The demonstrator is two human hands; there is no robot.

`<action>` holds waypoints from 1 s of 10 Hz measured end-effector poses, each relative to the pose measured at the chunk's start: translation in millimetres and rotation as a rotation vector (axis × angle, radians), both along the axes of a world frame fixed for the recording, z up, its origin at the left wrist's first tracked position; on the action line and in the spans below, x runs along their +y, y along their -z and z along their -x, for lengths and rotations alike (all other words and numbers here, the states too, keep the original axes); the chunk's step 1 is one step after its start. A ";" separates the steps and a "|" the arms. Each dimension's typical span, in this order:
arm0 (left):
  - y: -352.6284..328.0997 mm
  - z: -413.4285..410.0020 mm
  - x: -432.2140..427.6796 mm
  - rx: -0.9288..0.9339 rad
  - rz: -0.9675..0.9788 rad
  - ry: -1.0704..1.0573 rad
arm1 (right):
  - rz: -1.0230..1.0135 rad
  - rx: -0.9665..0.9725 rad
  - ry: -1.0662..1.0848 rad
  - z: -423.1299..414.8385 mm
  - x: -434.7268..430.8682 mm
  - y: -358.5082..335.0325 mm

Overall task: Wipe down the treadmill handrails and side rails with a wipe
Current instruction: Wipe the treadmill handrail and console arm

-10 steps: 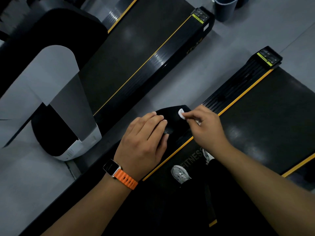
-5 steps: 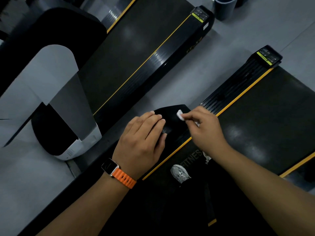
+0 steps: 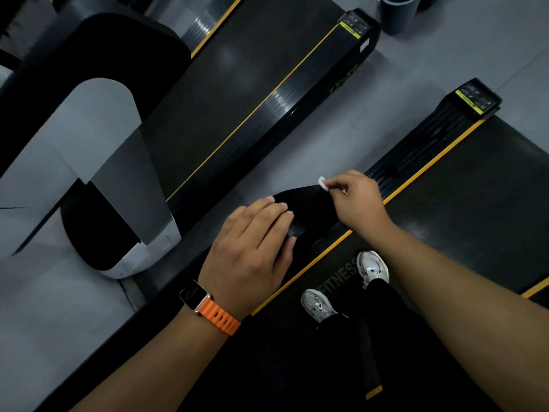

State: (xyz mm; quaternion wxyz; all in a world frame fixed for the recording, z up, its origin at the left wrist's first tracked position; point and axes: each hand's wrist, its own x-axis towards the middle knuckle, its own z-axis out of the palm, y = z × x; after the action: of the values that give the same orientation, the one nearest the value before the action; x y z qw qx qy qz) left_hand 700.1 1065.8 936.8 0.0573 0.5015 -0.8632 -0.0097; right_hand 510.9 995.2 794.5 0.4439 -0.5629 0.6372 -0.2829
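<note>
Pinches a mostly hidden wipe (image 3: 323,183) with the right hand (image 3: 356,203) at the dark handrail (image 3: 306,200) tip, rests the left hand (image 3: 252,248) flat, fingers straight, covering its near part.

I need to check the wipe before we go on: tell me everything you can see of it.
The wipe is a small white wad, soft-looking and bunched up tight. Only a rounded bit of it shows past the fingertips. The right hand pinches it and holds it at the far rounded end of the black handrail. Whether it actually touches the rail cannot be told.
</note>
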 end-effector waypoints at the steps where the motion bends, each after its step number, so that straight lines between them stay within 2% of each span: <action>1: -0.3 -0.1 1.0 -0.003 -0.003 -0.003 | -0.008 -0.008 -0.025 4.0 2.3 2.2; 3: -1.7 1.1 1.6 -0.008 -0.007 -0.011 | 0.028 0.009 0.006 15.0 24.3 3.2; 7: -1.7 1.6 -2.1 -0.023 -0.041 0.002 | 0.043 -0.084 0.065 18.0 47.0 -7.5; 9: -9.1 10.4 -7.5 -0.085 -0.046 0.023 | 0.073 -0.109 0.001 22.7 51.3 -11.7; 10: -10.0 22.6 -14.1 -0.124 -0.078 0.012 | 0.069 -0.047 0.012 25.1 50.5 -10.3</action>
State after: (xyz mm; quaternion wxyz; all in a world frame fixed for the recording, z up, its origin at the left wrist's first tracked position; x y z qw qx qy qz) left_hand 677.5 1051.7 946.8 -0.0161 0.4979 -0.8670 -0.0124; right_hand 485.8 1045.6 804.8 0.4374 -0.5674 0.6197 -0.3207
